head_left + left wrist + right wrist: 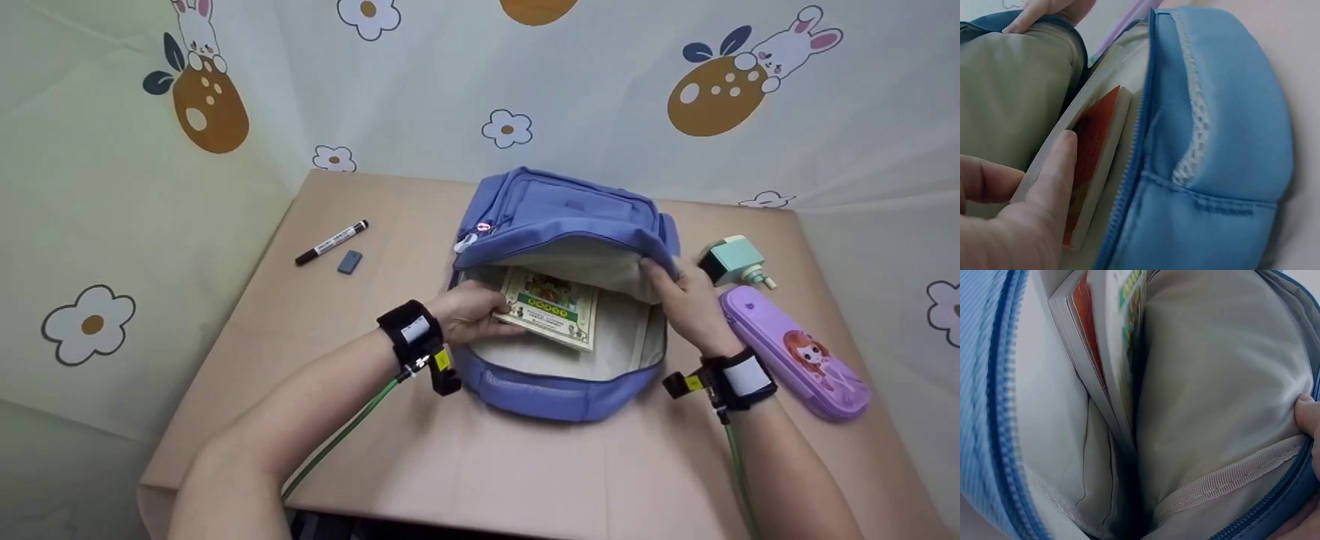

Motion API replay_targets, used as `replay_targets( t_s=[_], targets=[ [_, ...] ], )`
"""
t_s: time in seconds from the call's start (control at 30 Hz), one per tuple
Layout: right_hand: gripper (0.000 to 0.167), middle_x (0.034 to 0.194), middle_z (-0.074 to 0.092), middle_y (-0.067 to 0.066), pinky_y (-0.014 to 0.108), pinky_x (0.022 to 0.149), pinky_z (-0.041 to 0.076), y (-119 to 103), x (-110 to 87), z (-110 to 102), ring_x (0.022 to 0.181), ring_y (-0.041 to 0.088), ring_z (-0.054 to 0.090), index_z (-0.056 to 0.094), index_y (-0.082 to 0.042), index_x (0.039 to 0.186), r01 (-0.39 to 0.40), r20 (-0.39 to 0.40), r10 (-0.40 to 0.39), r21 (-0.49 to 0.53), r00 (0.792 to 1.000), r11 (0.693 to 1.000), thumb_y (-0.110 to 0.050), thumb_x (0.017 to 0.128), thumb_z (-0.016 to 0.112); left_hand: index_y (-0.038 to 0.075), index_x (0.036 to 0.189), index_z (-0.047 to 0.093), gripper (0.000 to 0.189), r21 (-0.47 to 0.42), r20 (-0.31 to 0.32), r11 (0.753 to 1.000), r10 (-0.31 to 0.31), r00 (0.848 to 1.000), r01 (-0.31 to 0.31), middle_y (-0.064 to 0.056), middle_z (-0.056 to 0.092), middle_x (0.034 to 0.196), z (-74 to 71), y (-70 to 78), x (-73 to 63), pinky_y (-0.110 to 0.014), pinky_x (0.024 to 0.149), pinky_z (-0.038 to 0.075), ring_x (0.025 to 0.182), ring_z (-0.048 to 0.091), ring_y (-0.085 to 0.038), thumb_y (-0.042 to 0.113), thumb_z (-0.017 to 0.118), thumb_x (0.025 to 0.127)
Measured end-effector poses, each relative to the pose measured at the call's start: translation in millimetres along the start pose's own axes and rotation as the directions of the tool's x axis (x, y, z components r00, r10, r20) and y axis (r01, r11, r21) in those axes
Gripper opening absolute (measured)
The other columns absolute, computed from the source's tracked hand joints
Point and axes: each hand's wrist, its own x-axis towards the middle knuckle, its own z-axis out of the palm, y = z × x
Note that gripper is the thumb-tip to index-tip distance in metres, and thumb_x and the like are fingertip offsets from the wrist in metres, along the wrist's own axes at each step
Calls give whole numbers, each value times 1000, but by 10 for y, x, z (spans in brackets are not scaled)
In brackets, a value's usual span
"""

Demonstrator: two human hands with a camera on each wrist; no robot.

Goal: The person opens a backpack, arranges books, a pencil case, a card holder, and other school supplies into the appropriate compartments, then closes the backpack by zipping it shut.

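Note:
A blue backpack [540,394] lies unzipped on the table, its pale lining [1219,377] showing. Inside its main compartment, my left hand [472,311] pinches a thin book with a green-banded picture cover [551,304] by its left edge, the thumb lying along it in the left wrist view. Against that book, partly hidden, is an orange-covered book [1095,146] with pale page edges. My right hand [694,304] grips the zipped rim of the raised front panel [600,232], holding the mouth apart. The lower ends of both books reach into the dark fold of the bag.
Right of the bag lie a purple pencil case [799,356] with a girl's picture and a mint-green pencil sharpener with a crank [735,262]. On the left are a black-and-white marker [332,243] and a small blue-grey block [349,262]. Printed cloth walls [420,97] stand behind the table.

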Motion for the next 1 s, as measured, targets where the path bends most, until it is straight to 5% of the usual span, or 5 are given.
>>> replay_targets(
  t_s=[0.3,0.5,0.73,0.83,1.0],
  targets=[
    [39,75,48,6,30,57,35,-10,19,12,69,18,46,51,-1,77,-6,-11,6,-35,1000,999,-26,104,60,-18,144,36,45,-22,-69,998,52,996,-53,-34,55,134,23,-23,112,-36,90,57,122,62,-41,-15,41,99],
    [45,74,49,5,30,55,36,-2,9,1,67,18,47,53,-3,77,-7,-3,7,-32,1000,999,-39,104,60,-15,142,40,42,-8,-113,996,86,990,-88,-31,61,126,-16,-29,144,-35,89,58,113,67,-38,-14,43,99],
    [49,74,52,6,30,54,36,12,7,7,66,19,48,54,-5,77,2,0,-2,-27,1000,1000,-47,102,59,-15,138,48,40,232,-6,969,88,996,-84,-29,60,132,-91,24,-49,-38,104,49,109,65,-30,-9,45,99],
    [49,74,51,6,31,54,35,25,5,11,67,19,47,53,-5,77,2,2,-1,-27,1000,1000,-46,102,59,-13,144,45,47,455,80,874,147,986,-167,-27,57,138,-125,56,-201,-40,104,47,108,61,-26,-4,48,98],
    [47,76,51,7,31,57,36,36,5,14,70,20,48,54,-4,78,10,4,-10,-11,1000,1000,-43,103,59,-7,139,56,43,758,201,552,309,930,-347,-20,61,135,-110,160,-577,-42,102,49,115,60,-24,12,57,101]
  ],
)
